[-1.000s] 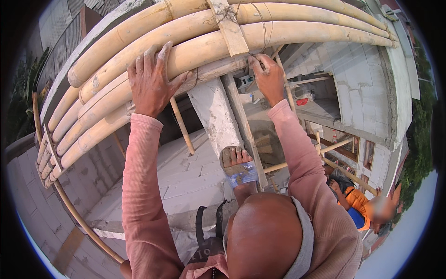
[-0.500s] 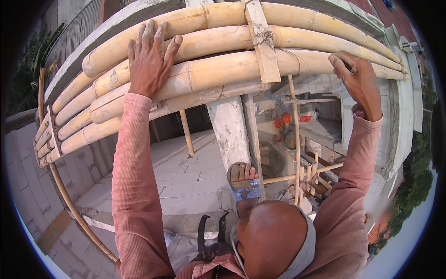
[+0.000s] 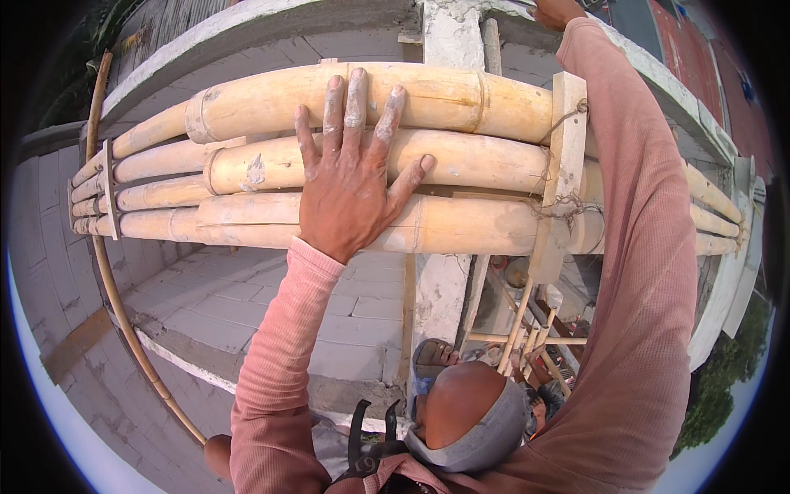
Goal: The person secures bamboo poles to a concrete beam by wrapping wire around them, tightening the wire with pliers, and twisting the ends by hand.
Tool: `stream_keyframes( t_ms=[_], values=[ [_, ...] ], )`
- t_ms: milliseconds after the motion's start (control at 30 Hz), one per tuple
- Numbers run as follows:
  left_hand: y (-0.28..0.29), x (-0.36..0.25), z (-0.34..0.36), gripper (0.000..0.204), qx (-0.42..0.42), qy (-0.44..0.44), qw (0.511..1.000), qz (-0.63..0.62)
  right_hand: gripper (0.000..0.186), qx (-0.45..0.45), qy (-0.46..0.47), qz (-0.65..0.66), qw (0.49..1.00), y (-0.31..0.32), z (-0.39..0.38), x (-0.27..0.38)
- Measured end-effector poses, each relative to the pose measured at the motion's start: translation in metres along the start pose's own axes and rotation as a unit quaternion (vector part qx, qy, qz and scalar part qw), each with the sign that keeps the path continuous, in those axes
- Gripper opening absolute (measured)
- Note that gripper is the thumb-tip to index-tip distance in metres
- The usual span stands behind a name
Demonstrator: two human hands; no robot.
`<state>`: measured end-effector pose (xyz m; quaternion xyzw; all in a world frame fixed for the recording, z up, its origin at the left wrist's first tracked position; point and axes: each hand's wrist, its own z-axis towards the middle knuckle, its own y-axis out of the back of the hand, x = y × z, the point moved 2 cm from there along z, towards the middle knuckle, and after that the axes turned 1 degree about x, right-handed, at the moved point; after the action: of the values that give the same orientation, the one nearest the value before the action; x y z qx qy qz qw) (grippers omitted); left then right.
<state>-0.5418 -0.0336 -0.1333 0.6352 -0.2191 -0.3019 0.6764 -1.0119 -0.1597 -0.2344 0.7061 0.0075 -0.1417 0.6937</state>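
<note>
My left hand [image 3: 350, 185] lies flat across several thick bamboo poles [image 3: 271, 169], its fingers spread apart. The poles run side by side from left to right. Right of this hand, a wooden strip [image 3: 555, 198] crosses the poles, with thin twisted tie wire [image 3: 564, 206] around it. My right arm [image 3: 638, 206] stretches over the poles toward the far side. At the top edge, my right hand [image 3: 559, 11] is partly cut off near a concrete ledge, and its fingers do not show well enough to tell their shape.
A second wooden strip [image 3: 110, 189] crosses the poles at the left. My sandalled foot [image 3: 436, 356] is on a narrow concrete beam [image 3: 440, 300]. Upright bamboo props [image 3: 516, 325] stand lower down at the right. A grey block wall [image 3: 62, 222] rises at left.
My right hand has left the poles' near edge at the right and reached far forward. My left hand remains flat on the poles. The whole view has shifted.
</note>
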Motion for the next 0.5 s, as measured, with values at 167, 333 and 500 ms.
stream_keyframes(
  t_ms=[167,333,500],
  values=[
    [0.011,-0.004,0.007,0.079,0.026,0.018,0.999,-0.040,0.070,0.020,0.016,-0.082,0.996,-0.045,0.054,-0.004],
    [0.014,-0.002,0.008,0.078,0.041,0.030,0.997,-0.059,0.089,0.191,0.028,-0.048,0.980,-0.060,0.080,0.000],
    [0.011,0.000,0.007,0.078,0.038,0.035,0.997,-0.058,0.079,0.217,0.034,-0.028,0.975,-0.066,0.089,0.003]
  ],
)
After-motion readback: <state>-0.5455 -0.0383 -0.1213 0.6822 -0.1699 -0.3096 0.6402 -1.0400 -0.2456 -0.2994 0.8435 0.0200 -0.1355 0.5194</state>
